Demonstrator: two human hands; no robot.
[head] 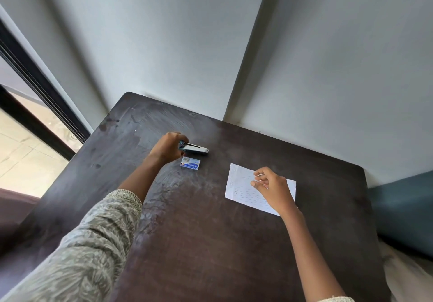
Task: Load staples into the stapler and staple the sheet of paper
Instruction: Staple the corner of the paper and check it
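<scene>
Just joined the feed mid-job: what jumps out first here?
The left hand grips the stapler at the middle of the dark table, with the small blue staple box lying just in front of it. To the right, the right hand rests on the sheet of paper.

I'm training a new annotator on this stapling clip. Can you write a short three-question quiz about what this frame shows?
1. True or false: the left hand is closed on the stapler.
2. What lies under the right hand? A) the staple box B) the sheet of paper C) bare table
3. Fill in: the small blue staple box lies just on the near side of the ____.

Key:
1. True
2. B, the sheet of paper, flat on the dark table
3. stapler
</scene>
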